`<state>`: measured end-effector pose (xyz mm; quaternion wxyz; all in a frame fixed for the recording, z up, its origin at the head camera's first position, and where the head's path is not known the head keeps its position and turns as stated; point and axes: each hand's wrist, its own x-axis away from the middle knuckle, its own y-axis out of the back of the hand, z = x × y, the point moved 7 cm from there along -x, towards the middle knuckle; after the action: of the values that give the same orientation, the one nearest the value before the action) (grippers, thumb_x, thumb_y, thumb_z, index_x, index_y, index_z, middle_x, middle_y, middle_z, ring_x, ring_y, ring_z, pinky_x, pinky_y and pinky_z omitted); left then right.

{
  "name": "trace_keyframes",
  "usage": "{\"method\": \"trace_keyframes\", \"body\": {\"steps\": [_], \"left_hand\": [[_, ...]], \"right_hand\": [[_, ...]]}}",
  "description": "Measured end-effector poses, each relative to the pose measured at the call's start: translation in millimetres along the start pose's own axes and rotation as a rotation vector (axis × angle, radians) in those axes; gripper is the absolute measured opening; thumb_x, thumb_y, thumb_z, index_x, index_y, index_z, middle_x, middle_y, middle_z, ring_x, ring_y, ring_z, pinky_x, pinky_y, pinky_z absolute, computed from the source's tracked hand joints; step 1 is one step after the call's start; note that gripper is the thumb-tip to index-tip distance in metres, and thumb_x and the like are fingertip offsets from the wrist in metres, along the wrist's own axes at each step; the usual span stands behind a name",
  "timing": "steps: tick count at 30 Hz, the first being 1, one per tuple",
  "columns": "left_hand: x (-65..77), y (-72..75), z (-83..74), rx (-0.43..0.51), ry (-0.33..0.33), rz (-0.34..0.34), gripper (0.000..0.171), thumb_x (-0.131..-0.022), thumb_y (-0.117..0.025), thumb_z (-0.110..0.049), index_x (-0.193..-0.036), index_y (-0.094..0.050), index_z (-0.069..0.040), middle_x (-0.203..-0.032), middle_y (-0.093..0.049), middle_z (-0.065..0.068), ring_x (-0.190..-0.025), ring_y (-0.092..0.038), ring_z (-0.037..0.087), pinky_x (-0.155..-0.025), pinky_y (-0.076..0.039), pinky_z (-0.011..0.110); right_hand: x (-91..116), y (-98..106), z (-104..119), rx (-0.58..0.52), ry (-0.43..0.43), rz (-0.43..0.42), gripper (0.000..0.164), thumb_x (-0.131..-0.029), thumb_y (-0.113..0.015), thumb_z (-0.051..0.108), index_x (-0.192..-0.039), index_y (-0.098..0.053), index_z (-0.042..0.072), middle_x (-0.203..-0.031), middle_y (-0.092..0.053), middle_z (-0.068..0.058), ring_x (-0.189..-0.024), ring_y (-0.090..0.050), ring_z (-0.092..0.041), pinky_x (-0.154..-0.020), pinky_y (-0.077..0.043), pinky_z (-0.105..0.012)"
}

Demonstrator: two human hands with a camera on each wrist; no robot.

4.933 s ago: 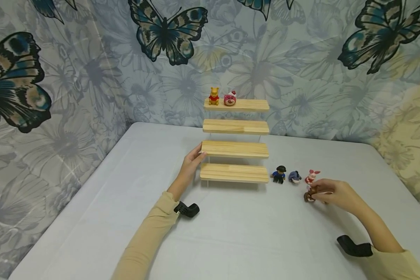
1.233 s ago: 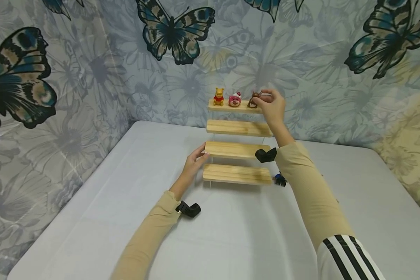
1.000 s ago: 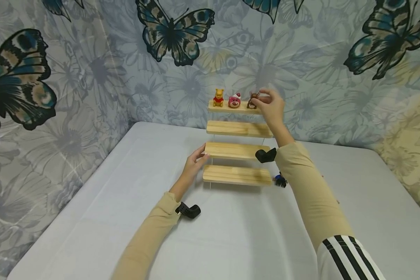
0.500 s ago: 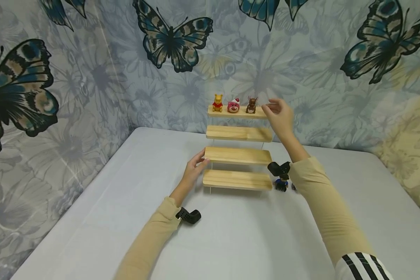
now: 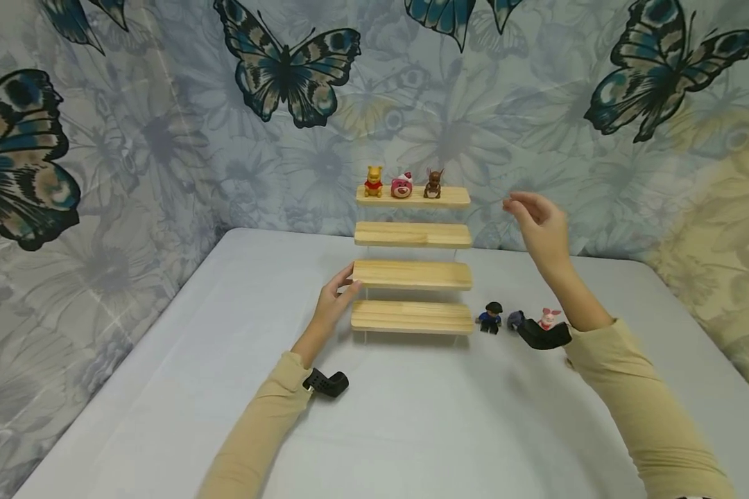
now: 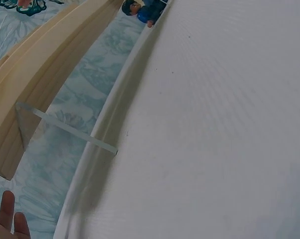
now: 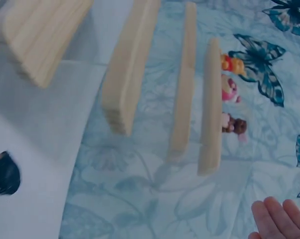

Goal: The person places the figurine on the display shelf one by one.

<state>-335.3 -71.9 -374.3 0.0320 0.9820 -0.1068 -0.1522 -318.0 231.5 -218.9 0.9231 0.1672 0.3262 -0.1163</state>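
A four-tier wooden display stand [image 5: 413,275] with clear supports stands on the table. My left hand [image 5: 332,305] holds the left end of its second-lowest shelf between thumb and fingers; other fingers [image 6: 7,209] stick out below in the left wrist view. On the top shelf sit a yellow bear figurine in a red shirt [image 5: 373,181], a pink bear figurine with a red-and-white hat [image 5: 402,185] and a brown long-eared figurine [image 5: 433,184]. My right hand [image 5: 544,225] is raised to the right of the top shelf, empty, its fingers loosely bent.
Right of the stand on the table are a figurine in dark cap and blue top [image 5: 490,317], a grey-blue figurine [image 5: 515,319] and a pink long-eared figurine [image 5: 548,318], partly behind the black wrist camera [image 5: 544,335]. Butterfly-printed cloth [image 5: 299,180] hangs behind the white table [image 5: 381,416].
My right hand has carried the brown figurine from the table to the top shelf, let go of it and drawn back to the right. The left hand has stayed at the stand.
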Motion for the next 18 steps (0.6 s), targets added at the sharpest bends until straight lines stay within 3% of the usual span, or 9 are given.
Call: {"method": "trace_keyframes", "body": {"steps": [6, 10, 15, 18], "left_hand": [[1.4, -2.2, 2.6, 0.018, -0.013, 0.007, 0.05, -0.093, -0.048, -0.013, -0.136, -0.031, 0.003, -0.137, -0.034, 0.017, -0.109, -0.036, 0.028, -0.081, -0.034, 0.033], [-1.5, -0.2, 18.5, 0.052, 0.003, -0.004, 0.051, -0.093, -0.049, -0.016, -0.138, -0.031, -0.002, -0.138, -0.032, 0.014, -0.11, -0.036, 0.026, -0.084, -0.034, 0.039], [-6.1, 1.0, 32.1, 0.07, 0.008, -0.027, 0.051, -0.092, -0.051, -0.021, -0.138, -0.034, -0.008, -0.138, -0.033, 0.008, -0.11, -0.036, 0.024, -0.085, -0.033, 0.043], [-6.7, -1.8, 31.5, 0.064, 0.011, -0.017, 0.052, -0.092, -0.052, -0.023, -0.138, -0.034, -0.008, -0.138, -0.034, 0.006, -0.11, -0.037, 0.023, -0.085, -0.034, 0.039]], "right_hand": [[22, 21, -10, 0.119, 0.014, 0.033, 0.022, -0.09, -0.054, 0.006, -0.104, -0.059, -0.01, -0.094, -0.065, -0.007, -0.085, -0.057, 0.0, -0.076, -0.041, -0.016], [34, 31, -21, 0.201, 0.052, 0.096, 0.021, -0.088, -0.055, 0.002, -0.104, -0.059, -0.011, -0.097, -0.064, -0.012, -0.087, -0.056, 0.003, -0.074, -0.041, -0.013], [57, 49, -29, 0.233, 0.022, 0.133, 0.02, -0.088, -0.056, 0.006, -0.104, -0.06, -0.007, -0.097, -0.064, -0.007, -0.088, -0.054, 0.004, -0.077, -0.04, -0.014], [75, 68, -54, 0.196, -0.025, 0.176, 0.022, -0.089, -0.056, 0.01, -0.107, -0.061, 0.0, -0.102, -0.064, -0.007, -0.093, -0.055, -0.002, -0.086, -0.037, -0.02]]}}
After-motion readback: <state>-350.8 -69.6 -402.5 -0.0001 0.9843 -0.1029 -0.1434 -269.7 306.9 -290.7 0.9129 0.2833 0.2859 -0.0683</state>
